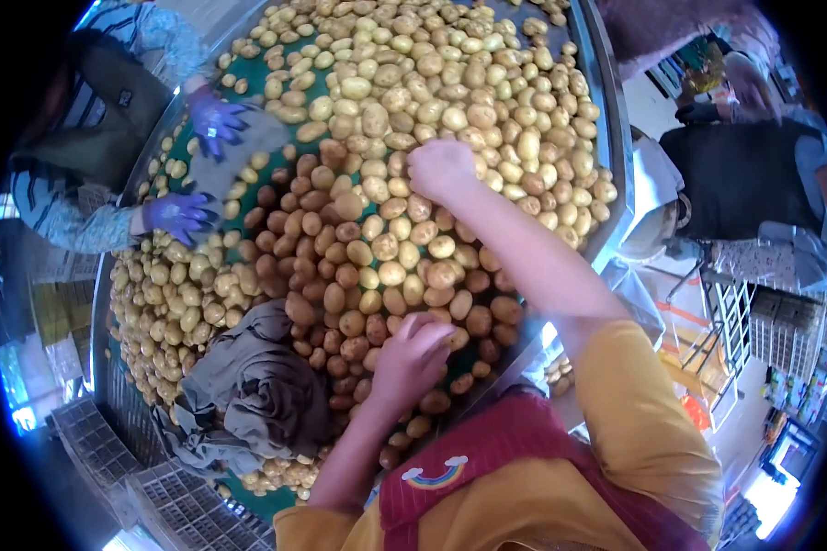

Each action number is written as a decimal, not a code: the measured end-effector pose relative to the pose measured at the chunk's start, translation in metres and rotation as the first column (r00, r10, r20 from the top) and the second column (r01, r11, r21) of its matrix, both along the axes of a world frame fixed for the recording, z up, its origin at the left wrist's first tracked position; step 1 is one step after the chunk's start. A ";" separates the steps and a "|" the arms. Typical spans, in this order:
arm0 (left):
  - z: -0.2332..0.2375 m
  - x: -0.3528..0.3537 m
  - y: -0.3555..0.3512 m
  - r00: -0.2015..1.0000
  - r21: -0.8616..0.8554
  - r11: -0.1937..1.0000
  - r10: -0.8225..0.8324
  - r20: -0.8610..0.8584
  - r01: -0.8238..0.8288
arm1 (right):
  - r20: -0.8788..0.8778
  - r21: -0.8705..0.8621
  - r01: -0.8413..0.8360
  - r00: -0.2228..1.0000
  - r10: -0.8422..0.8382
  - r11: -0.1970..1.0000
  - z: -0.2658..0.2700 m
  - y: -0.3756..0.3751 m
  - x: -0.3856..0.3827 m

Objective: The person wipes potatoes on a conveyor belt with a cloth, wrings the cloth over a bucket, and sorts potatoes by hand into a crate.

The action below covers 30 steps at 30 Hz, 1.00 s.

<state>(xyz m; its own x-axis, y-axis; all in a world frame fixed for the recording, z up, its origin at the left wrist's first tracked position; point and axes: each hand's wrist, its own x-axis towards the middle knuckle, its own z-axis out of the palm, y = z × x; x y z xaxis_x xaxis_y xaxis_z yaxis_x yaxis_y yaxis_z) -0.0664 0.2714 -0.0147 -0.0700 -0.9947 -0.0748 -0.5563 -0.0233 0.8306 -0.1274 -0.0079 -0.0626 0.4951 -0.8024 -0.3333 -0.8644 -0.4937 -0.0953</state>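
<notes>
Many potatoes [390, 248] are spread over a green surface, pale and shiny toward the far end, browner near me. My right hand [442, 171] reaches to the middle of the pile with its fingers curled down among the potatoes. Closer to my body, my left hand [412, 356] is closed above the near potatoes, thumb and fingers drawn together. Whatever either hand holds is hidden by the fingers. Left of my left hand, a crumpled grey cloth [266, 386] lies on the potatoes.
Across at the left, a person's purple-gloved hands [217, 124] handle a blurred grey cloth [239, 151]. A metal side rail [613, 119] borders the right. Plastic crates [188, 500] stand at the lower left. Another person [744, 179] is beyond the right edge.
</notes>
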 end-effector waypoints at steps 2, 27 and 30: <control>0.001 -0.007 -0.001 1.000 -0.011 1.000 0.000 -0.025 0.000 | 0.028 0.013 -0.002 1.000 0.002 1.000 0.001 -0.002 0.001; 0.037 -0.110 0.024 0.874 0.557 0.796 0.077 -0.480 0.236 | -0.091 0.871 -0.076 -0.996 0.007 0.485 -0.017 0.267 -0.546; 0.017 -0.149 0.025 0.777 0.480 0.841 0.122 -0.618 0.250 | -0.043 0.930 0.028 -0.982 0.184 0.366 -0.005 0.256 -0.592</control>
